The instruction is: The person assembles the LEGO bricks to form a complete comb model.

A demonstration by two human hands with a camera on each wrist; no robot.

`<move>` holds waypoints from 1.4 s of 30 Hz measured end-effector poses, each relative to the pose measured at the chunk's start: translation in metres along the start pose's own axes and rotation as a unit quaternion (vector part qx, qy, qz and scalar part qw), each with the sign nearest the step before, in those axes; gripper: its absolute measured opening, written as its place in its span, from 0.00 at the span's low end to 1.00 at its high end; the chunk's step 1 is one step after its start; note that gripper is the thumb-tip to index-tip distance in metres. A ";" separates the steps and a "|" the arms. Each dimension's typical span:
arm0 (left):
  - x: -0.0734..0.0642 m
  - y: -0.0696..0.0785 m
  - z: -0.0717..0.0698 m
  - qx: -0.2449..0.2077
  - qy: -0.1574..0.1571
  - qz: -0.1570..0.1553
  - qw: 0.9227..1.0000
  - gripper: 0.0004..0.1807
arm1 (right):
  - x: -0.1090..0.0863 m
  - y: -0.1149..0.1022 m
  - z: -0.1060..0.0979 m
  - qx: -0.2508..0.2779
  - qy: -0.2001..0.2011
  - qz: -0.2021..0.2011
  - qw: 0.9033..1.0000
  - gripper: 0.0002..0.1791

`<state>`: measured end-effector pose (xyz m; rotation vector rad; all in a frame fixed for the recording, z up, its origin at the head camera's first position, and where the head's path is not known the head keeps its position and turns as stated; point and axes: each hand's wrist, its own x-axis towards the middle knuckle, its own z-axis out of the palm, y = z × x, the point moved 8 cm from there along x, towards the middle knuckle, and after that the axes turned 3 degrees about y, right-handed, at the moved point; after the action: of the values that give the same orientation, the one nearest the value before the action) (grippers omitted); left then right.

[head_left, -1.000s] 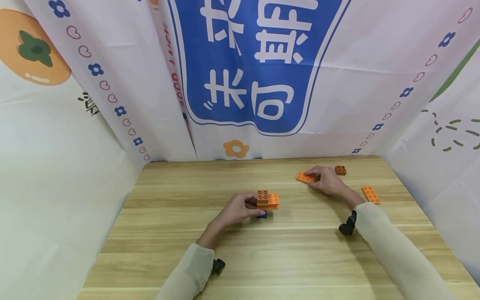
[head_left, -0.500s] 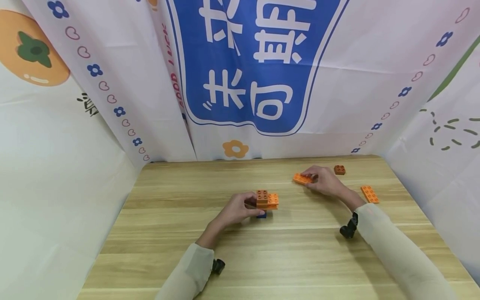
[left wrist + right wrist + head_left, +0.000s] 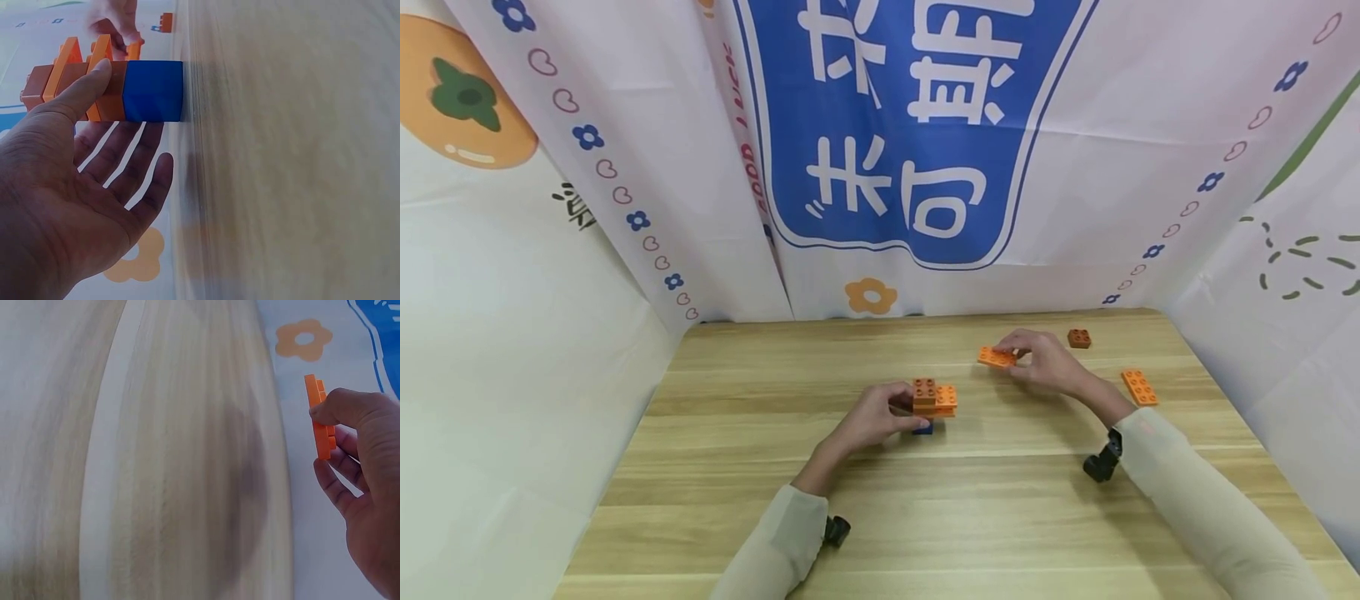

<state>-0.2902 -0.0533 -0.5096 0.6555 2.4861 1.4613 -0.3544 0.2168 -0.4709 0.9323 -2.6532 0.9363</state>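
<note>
My left hand (image 3: 876, 417) grips a stack of toy building bricks from the side, thumb in front and fingers behind. At the stack's bottom is a blue brick (image 3: 153, 91), standing on the table. Above it come brown bricks (image 3: 112, 94) alternating with flat orange plates, and a brown brick (image 3: 924, 392) tops the pile. The orange plate (image 3: 947, 396) juts out to the right with bare studs. My right hand (image 3: 1043, 360) pinches another flat orange studded plate (image 3: 319, 419) between thumb and fingers, raised over the table to the stack's right and farther back.
A loose brown brick (image 3: 1079, 338) lies on the wooden table (image 3: 880, 533) near the back right. Another orange plate (image 3: 1140, 387) lies flat by the right edge. Printed cloth (image 3: 1075, 208) hangs right behind the table and along both sides.
My right hand has moved a little to the left with the orange plate in its fingers. The left hand and the stack have stayed in place.
</note>
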 end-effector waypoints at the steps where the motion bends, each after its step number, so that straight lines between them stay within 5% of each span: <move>1: 0.000 0.000 0.000 0.002 0.000 -0.001 1.000 0.17 | 0.000 -0.003 -0.001 0.000 0.000 -0.004 1.000 0.22; 42: 0.000 0.001 -0.001 -0.005 -0.003 -0.002 1.000 0.17 | 0.017 -0.117 -0.010 0.059 0.004 -0.166 0.984 0.21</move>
<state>-0.2900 -0.0535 -0.5081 0.6529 2.4731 1.4664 -0.2962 0.1439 -0.3976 1.3430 -2.3514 1.0171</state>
